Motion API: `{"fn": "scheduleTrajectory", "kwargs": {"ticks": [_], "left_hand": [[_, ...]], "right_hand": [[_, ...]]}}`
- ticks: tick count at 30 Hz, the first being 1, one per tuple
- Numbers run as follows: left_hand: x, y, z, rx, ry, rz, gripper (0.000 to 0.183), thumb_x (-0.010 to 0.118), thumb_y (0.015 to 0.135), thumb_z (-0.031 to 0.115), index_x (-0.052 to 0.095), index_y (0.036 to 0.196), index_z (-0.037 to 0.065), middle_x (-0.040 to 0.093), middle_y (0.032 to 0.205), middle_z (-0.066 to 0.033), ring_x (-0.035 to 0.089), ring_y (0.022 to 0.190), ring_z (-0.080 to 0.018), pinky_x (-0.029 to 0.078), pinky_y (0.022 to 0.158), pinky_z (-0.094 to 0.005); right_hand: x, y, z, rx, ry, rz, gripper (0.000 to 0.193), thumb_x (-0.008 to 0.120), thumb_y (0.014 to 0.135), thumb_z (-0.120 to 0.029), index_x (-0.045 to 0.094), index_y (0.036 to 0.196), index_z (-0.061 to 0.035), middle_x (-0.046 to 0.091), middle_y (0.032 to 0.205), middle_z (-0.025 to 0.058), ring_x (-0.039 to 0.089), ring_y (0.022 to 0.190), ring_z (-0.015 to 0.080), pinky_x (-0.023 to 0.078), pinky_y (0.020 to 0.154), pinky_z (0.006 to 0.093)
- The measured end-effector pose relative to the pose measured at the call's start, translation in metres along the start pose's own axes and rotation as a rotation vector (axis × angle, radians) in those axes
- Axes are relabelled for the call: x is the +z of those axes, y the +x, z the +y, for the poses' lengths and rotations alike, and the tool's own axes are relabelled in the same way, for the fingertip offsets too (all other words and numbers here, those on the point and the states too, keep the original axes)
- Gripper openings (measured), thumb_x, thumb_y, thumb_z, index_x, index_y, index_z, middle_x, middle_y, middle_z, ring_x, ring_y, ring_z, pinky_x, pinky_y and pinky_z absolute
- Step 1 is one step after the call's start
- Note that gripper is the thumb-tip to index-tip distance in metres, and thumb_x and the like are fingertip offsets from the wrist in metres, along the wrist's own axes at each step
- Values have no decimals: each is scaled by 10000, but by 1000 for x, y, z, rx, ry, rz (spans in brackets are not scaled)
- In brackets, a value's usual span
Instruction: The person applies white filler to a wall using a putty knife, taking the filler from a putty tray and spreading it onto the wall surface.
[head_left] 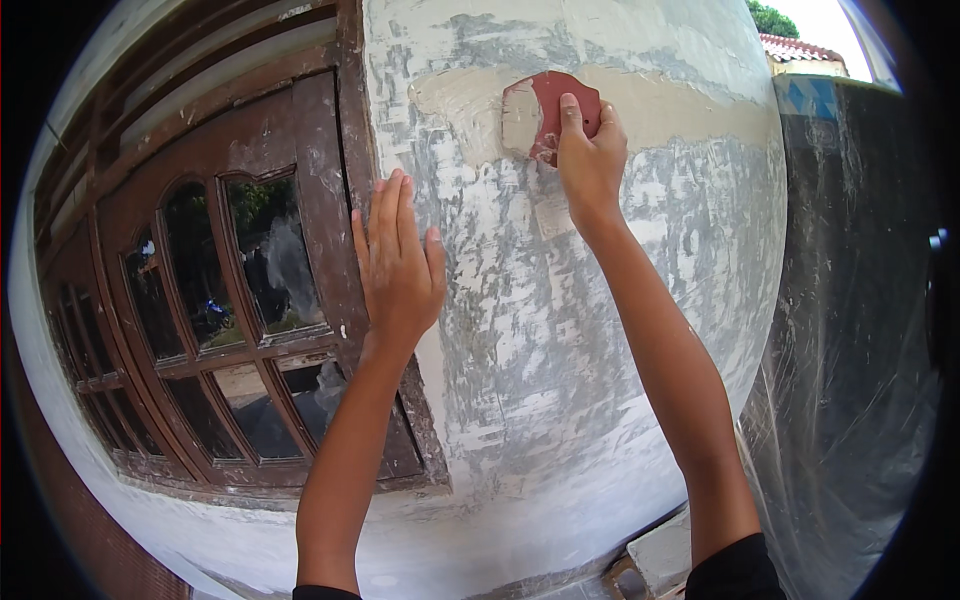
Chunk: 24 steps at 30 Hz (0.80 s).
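My right hand (pixel 592 155) grips a flat red scraper (pixel 552 98), its thumb laid along the near face. Beige filler coats the scraper's left side, which lies against the wall (pixel 520 330). Around it runs a wide band of beige filler (pixel 680 105), smooth on the right and rougher on the left. Lower down, the wall is patchy white and grey. My left hand (pixel 400 260) rests flat with fingers stretched upward, by the wall's edge along the window frame. Nothing is in that hand.
To the left is a brown wooden window (pixel 230 270) with glass panes, spotted with white. A dark plastic sheet (pixel 850 330) hangs at the right. Near the wall's foot at lower right lies a pale block-like object (pixel 660 555). A tiled roof (pixel 800 52) shows beyond.
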<state>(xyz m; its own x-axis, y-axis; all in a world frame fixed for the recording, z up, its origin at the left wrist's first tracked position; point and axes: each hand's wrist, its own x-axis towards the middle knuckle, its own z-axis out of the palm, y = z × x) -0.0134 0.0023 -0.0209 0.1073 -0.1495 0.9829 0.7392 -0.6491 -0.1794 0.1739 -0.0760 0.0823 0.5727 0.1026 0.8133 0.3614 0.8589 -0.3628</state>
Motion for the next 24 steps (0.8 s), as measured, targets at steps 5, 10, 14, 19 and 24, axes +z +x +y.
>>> {"fn": "scheduleTrajectory", "kwargs": {"ticks": [5,10,14,19,24], "left_hand": [[1,0,0,1,1,1,565,454,1022,181,319,1549,28,359,1592,-133,286,1507,-314,176,1221,-556],[0,0,-1,8,3,0,563,459,1020,173,324,1545,22,358,1592,-136,289,1504,-317,176,1220,-555],[1,0,0,5,-5,6,559,458,1021,174,329,1543,23,360,1590,-136,294,1501,-317,175,1221,-552],[-1,0,-1,6,-4,2,558,460,1020,171,329,1541,21,355,1592,-134,295,1500,-320,177,1221,-553],[0,-1,-1,1,-4,-1,559,460,1020,169,327,1543,22,356,1591,-133,294,1501,-315,178,1222,-552]], "right_hand": [[-3,5,2,-19,-167,21,300,634,994,-248,638,1057,45,712,926,197,691,856,305,522,806,405],[7,-3,8,-199,-234,-149,316,631,989,-259,646,1070,46,714,901,199,692,827,334,530,798,418],[0,11,12,-29,-241,-41,322,649,980,-269,650,1057,44,722,916,205,702,849,348,530,798,402],[0,-3,13,-172,-298,-164,325,657,979,-265,652,1087,41,720,908,204,703,848,338,528,815,413],[-3,1,7,95,14,1,350,664,966,-273,648,1107,47,716,928,225,696,870,384,524,841,437]]}}
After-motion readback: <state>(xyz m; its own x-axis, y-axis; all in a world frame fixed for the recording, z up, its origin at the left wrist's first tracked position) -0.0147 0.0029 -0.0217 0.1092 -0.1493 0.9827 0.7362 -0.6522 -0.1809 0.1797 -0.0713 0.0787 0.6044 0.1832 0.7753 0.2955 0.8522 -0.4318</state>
